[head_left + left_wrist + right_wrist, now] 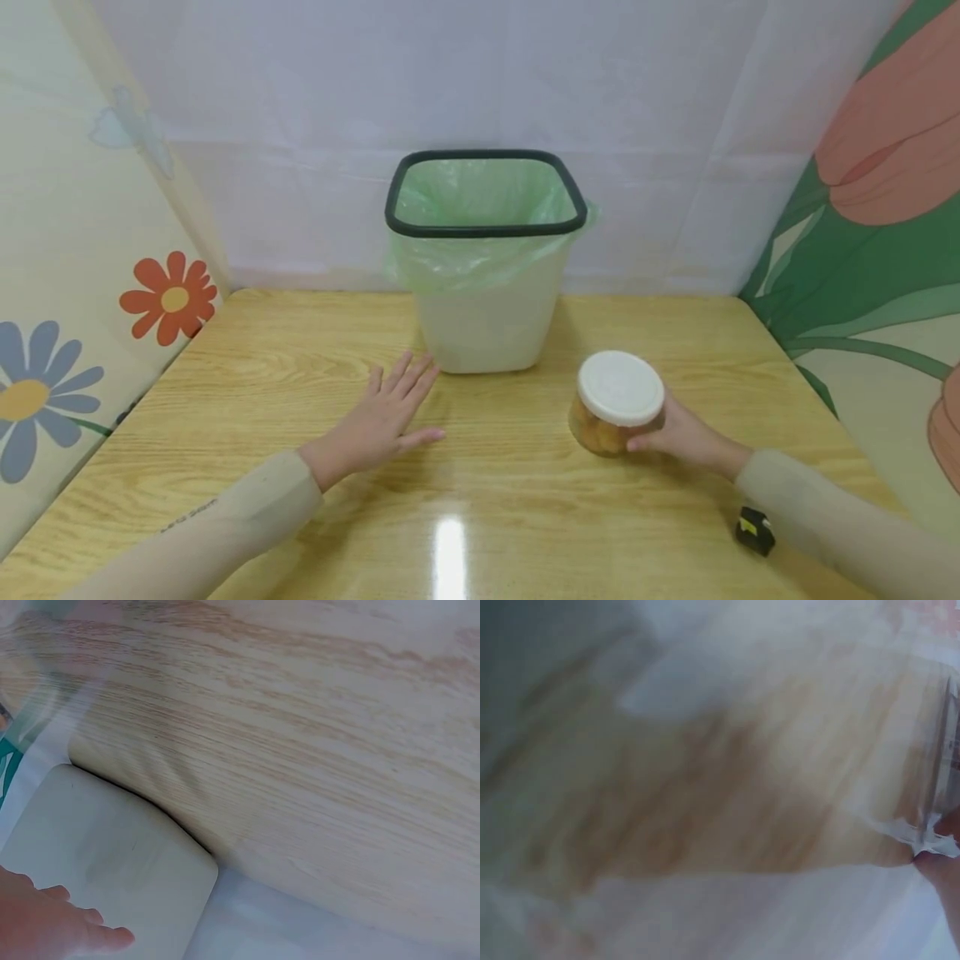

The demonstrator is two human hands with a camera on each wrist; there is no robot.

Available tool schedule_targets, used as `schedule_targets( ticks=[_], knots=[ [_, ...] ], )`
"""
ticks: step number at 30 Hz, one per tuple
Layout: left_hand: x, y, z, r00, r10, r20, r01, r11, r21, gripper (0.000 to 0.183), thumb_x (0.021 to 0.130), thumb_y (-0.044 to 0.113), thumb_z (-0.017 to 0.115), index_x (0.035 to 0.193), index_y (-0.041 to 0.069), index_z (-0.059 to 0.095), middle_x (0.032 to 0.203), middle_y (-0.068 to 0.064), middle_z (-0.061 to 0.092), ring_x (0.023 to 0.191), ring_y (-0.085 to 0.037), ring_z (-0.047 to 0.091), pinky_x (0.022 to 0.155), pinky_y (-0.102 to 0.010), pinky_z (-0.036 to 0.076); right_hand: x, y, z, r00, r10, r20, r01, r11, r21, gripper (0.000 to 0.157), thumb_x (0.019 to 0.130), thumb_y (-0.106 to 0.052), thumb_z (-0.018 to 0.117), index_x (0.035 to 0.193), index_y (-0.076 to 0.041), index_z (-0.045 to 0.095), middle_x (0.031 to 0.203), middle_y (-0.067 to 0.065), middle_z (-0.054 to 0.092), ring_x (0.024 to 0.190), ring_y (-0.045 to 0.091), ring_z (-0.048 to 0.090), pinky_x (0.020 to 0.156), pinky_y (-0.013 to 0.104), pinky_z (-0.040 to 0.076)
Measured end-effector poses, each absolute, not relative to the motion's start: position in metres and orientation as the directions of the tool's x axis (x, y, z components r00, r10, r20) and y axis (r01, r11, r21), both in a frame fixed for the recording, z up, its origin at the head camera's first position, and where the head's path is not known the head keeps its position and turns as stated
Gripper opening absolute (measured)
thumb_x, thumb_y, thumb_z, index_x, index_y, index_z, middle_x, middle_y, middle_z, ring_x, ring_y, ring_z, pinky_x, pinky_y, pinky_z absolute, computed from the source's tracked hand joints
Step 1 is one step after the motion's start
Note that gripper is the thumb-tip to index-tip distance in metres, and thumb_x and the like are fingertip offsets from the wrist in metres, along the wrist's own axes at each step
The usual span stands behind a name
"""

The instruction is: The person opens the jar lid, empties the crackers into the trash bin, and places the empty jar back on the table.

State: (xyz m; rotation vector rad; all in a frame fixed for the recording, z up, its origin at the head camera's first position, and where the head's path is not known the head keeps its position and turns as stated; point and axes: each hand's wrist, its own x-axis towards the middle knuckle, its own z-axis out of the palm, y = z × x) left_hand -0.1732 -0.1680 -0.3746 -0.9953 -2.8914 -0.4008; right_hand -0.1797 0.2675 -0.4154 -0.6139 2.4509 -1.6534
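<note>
My right hand (686, 433) grips a clear, round jar (598, 433) from its right side, thumb across the front. Its white lid (621, 387) is on, and orange-brown contents show through the wall. The blurred right wrist view catches only part of the right hand (946, 881) and the clear wall of the jar at the right edge. With fingers spread, my left hand (382, 421) is low over the table, its fingertips right by the base of a white trash bin (487, 329). In the left wrist view the left hand (52, 926) overlaps the bin's wall (112, 840).
The bin stands at the back middle of the wooden table (315, 325). A green bag (480, 262) lines it, folded over under its black rim (487, 231). Beside my right sleeve lies a small black object with a yellow patch (753, 531). A white curtain (300, 125) hangs behind.
</note>
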Motion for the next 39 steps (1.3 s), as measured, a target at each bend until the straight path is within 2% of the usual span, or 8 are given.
schedule_targets(
  ticks=[6,18,30,32,34,37,38,39],
  knots=[
    [-0.173,-0.165,-0.376,-0.790,0.597,0.139,0.611,0.752,0.248,0.083,0.099,0.044,0.058,0.156,-0.006,0.024,0.163,-0.024,0.020,0.150,-0.050,0.011,0.111,-0.077,0.015,-0.181,0.267,-0.418,-0.899,-0.407,0.163,-0.286,0.262,-0.922,0.106,0.071,0.009,0.084,0.148,0.019,0.012,0.142,0.045,0.031,0.115,-0.016,0.044,0.098,0.008,0.035],
    [-0.172,-0.161,-0.375,-0.794,0.598,0.111,0.600,0.740,0.304,0.082,0.100,0.043,0.058,0.156,-0.005,0.022,0.164,-0.025,0.019,0.150,-0.050,0.009,0.112,-0.075,0.012,-0.185,0.263,-0.417,-0.888,-0.429,0.165,-0.310,0.294,-0.904,0.104,0.071,0.005,0.085,0.150,0.015,0.018,0.145,0.041,0.036,0.118,-0.015,0.042,0.101,0.009,0.032],
    [-0.172,-0.158,-0.375,-0.792,0.601,0.110,0.603,0.741,0.295,0.082,0.100,0.041,0.059,0.156,-0.005,0.022,0.163,-0.026,0.020,0.150,-0.050,0.011,0.113,-0.074,0.013,-0.187,0.255,-0.419,-0.883,-0.443,0.154,-0.301,0.284,-0.910,0.105,0.072,0.004,0.085,0.150,0.014,0.017,0.146,0.039,0.035,0.119,-0.012,0.042,0.102,0.012,0.033],
    [-0.171,-0.157,-0.375,-0.793,0.599,0.113,0.603,0.742,0.294,0.082,0.100,0.041,0.060,0.156,-0.006,0.023,0.163,-0.026,0.021,0.150,-0.050,0.012,0.113,-0.074,0.014,-0.187,0.254,-0.418,-0.881,-0.446,0.156,-0.307,0.289,-0.907,0.104,0.072,0.004,0.085,0.150,0.014,0.017,0.146,0.039,0.036,0.124,-0.003,0.045,0.108,0.021,0.035],
    [-0.171,-0.157,-0.376,-0.793,0.598,0.118,0.603,0.743,0.291,0.082,0.099,0.041,0.060,0.156,-0.006,0.023,0.162,-0.026,0.022,0.149,-0.050,0.013,0.113,-0.074,0.014,-0.187,0.252,-0.418,-0.884,-0.443,0.151,-0.307,0.306,-0.901,0.105,0.072,0.004,0.085,0.151,0.014,0.017,0.146,0.038,0.036,0.130,0.014,0.046,0.113,0.038,0.035],
    [-0.170,-0.155,-0.376,-0.793,0.597,0.126,0.604,0.740,0.294,0.082,0.099,0.040,0.060,0.155,-0.006,0.024,0.162,-0.026,0.023,0.149,-0.051,0.014,0.112,-0.074,0.015,-0.187,0.248,-0.416,-0.886,-0.439,0.150,-0.311,0.321,-0.894,0.106,0.071,0.003,0.086,0.151,0.014,0.017,0.146,0.038,0.036,0.134,0.040,0.041,0.113,0.062,0.027],
    [-0.170,-0.154,-0.376,-0.792,0.597,0.128,0.605,0.739,0.296,0.081,0.099,0.040,0.060,0.155,-0.006,0.025,0.162,-0.026,0.023,0.149,-0.051,0.014,0.112,-0.074,0.015,-0.187,0.247,-0.416,-0.884,-0.440,0.155,-0.315,0.319,-0.894,0.107,0.070,0.003,0.086,0.151,0.014,0.017,0.146,0.039,0.037,0.134,0.045,0.039,0.112,0.066,0.025],
    [-0.170,-0.154,-0.375,-0.792,0.597,0.130,0.606,0.738,0.298,0.081,0.099,0.040,0.061,0.155,-0.007,0.025,0.162,-0.026,0.023,0.149,-0.051,0.015,0.112,-0.075,0.015,-0.188,0.246,-0.416,-0.885,-0.438,0.156,-0.316,0.322,-0.893,0.107,0.070,0.003,0.086,0.151,0.014,0.017,0.146,0.038,0.037,0.134,0.044,0.040,0.113,0.062,0.026]
  ],
)
